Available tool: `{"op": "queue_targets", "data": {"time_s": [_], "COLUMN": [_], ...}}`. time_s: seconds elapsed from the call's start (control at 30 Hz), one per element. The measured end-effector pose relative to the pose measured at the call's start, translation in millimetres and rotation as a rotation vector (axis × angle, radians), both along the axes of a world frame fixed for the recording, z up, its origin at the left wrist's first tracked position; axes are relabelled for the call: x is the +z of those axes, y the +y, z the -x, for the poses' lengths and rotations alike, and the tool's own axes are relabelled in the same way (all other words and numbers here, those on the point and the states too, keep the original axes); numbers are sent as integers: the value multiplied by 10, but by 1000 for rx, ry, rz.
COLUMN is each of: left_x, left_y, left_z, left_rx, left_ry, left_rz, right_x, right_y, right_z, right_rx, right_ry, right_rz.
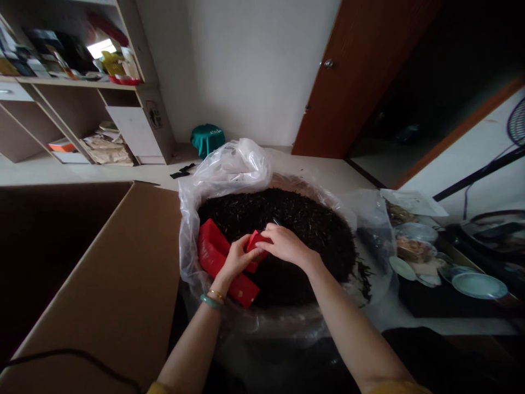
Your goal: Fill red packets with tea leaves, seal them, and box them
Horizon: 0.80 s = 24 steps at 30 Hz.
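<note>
Both my hands meet over a large plastic-lined container (pixel 283 179) filled with dark, dry tea-like leaves (pixel 315 235). Between them is a small red packet (pixel 255 239). My left hand (pixel 238 257) grips its lower left side, and a green bangle and a gold bracelet circle that wrist. My right hand (pixel 285 243) pinches the packet from the right, hiding part of it. A dark, slim object (pixel 276 221) shows just beyond the right fingers; I cannot tell whether they hold it. More red packets (pixel 211 246) lie on the leaves beside my left hand.
An open cardboard box (pixel 135 262) stands at the left. Clear plastic sheeting (pixel 241 161) bunches over the container's far rim. Lidded tubs (pixel 416 241) and a round lid (pixel 479 284) are at the right. Behind are a green-covered bin (pixel 208 138), a shelf unit (pixel 151 109) and a brown door (pixel 348 71).
</note>
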<state>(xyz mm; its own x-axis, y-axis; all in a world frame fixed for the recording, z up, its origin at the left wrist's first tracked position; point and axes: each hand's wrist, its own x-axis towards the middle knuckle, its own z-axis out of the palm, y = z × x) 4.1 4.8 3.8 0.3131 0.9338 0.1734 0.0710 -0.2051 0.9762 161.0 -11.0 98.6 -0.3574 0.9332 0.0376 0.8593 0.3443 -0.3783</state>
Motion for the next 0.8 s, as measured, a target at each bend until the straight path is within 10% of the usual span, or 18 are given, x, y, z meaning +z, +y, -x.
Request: {"op": "queue_targets", "data": {"time_s": [0.2,0.8], "left_x": [35,23], "left_y": [20,44], "left_z": [9,45], "left_rx": [88,167], "left_ry": [-152,-272], "left_rz": [100,134], "right_x": [-254,-548], "right_y": [49,31], "right_z": [-51,89], "right_rx": [-207,-273], "right_ry": [461,765], "right_rz": [-238,-52]}}
